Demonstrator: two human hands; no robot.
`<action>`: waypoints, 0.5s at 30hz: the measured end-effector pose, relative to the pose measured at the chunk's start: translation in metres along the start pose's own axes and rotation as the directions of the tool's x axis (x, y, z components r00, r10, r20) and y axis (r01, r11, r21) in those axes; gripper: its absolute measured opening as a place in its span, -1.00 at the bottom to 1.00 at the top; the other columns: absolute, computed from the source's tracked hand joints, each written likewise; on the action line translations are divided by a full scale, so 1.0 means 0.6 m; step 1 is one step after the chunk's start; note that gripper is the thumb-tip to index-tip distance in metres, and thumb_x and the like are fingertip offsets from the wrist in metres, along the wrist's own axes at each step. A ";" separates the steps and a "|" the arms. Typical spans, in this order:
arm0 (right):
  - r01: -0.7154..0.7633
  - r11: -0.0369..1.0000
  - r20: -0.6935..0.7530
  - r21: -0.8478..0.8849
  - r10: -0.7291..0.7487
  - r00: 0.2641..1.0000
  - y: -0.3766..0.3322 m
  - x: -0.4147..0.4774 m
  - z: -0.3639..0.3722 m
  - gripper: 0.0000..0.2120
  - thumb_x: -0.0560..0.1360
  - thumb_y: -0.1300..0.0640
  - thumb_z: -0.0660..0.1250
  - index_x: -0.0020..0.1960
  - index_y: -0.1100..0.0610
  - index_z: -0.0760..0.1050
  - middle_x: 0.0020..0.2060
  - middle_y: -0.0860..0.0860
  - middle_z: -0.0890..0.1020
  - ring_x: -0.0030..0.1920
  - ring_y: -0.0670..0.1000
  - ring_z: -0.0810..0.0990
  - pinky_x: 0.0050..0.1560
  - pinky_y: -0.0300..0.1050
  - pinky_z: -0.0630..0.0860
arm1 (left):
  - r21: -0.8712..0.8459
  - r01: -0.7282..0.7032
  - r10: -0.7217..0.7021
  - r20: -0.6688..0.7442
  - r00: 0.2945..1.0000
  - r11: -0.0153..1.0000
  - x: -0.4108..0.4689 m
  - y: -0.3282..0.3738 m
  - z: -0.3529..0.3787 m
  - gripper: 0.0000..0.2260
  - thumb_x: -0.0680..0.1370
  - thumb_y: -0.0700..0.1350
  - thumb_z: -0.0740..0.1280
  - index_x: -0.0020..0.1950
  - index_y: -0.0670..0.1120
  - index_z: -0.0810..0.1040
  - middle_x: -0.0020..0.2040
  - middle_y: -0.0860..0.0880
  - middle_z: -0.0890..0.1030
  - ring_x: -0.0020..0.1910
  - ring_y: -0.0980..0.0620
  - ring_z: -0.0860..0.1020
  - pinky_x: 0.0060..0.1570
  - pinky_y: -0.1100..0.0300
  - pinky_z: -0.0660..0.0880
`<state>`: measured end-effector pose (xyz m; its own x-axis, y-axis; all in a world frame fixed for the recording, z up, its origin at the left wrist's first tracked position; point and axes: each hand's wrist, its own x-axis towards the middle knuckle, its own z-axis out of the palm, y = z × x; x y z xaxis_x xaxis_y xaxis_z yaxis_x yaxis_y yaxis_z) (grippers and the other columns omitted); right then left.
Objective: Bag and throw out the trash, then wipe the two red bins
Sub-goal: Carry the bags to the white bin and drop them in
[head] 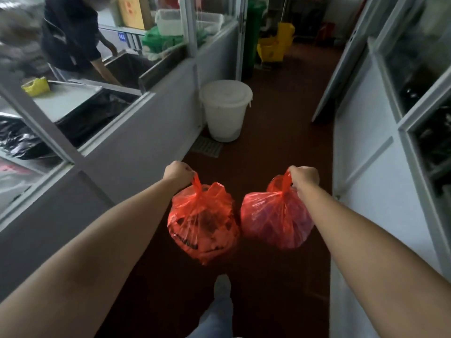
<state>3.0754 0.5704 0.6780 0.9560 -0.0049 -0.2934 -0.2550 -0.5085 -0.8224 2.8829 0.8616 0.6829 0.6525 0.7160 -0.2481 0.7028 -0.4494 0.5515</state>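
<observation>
Now my left hand [179, 173] clenches the tied neck of one red trash bag [202, 223], and my right hand [305, 178] grips the second red bag [275, 215]. Both hang side by side over the corridor floor [268, 142]. A white lidded bucket [225, 111] stands ahead, by the left wall.

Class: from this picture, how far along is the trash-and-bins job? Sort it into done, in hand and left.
Done: bagging; the left bag and right bag, both red, look full. In hand: carrying out, the left hand gripping one, the right hand the other, above the corridor floor. Left: throwing them out, then wiping the two red bins, not in view here.
</observation>
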 end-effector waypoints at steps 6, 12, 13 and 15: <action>-0.048 0.999 -0.016 -0.019 0.048 0.999 -0.099 0.223 0.049 -0.75 0.50 0.08 0.34 -0.06 0.26 0.67 -0.16 0.21 0.68 -0.18 0.14 0.57 0.02 0.14 0.59 | 0.019 -0.019 0.017 0.102 0.995 1.000 0.229 0.112 0.025 -0.87 0.54 -0.05 0.45 -0.06 -0.09 0.73 -0.09 -0.09 0.70 -0.01 -0.10 0.65 -0.05 0.15 0.53; -0.049 0.997 -0.011 0.062 0.050 0.999 -0.210 0.435 0.087 -0.83 0.52 0.10 0.35 -0.22 0.13 0.58 -0.22 0.16 0.61 -0.20 0.12 0.53 -0.15 0.01 0.44 | 0.034 -0.035 0.033 0.063 0.997 0.999 0.441 0.248 0.032 -0.83 0.55 -0.05 0.41 -0.01 -0.11 0.72 -0.01 -0.12 0.71 0.05 -0.16 0.63 0.02 0.14 0.52; -0.051 0.996 -0.004 0.072 0.051 0.999 -0.229 0.474 0.094 -0.81 0.52 0.10 0.36 -0.26 0.11 0.56 -0.23 0.15 0.61 -0.21 0.11 0.53 -0.17 0.00 0.44 | 0.033 -0.039 0.037 0.058 0.998 0.999 0.478 0.270 0.035 -0.82 0.55 -0.05 0.40 0.00 -0.13 0.73 -0.01 -0.12 0.71 0.05 -0.17 0.64 0.04 0.12 0.55; -0.050 0.996 0.014 0.076 0.049 0.999 -0.261 0.552 0.111 -0.78 0.51 0.10 0.38 -0.31 0.09 0.53 -0.24 0.13 0.61 -0.26 0.08 0.52 -0.23 -0.02 0.43 | 0.049 -0.044 0.042 0.049 0.998 0.998 0.553 0.312 0.044 -0.82 0.55 -0.05 0.39 -0.02 -0.13 0.72 -0.02 -0.12 0.71 0.05 -0.17 0.64 0.04 0.11 0.55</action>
<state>3.4223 0.7060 0.6773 0.9402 -0.0181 -0.3401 -0.3129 -0.4408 -0.8413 3.2388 1.0010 0.6827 0.6943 0.6698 -0.2635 0.6865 -0.5063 0.5219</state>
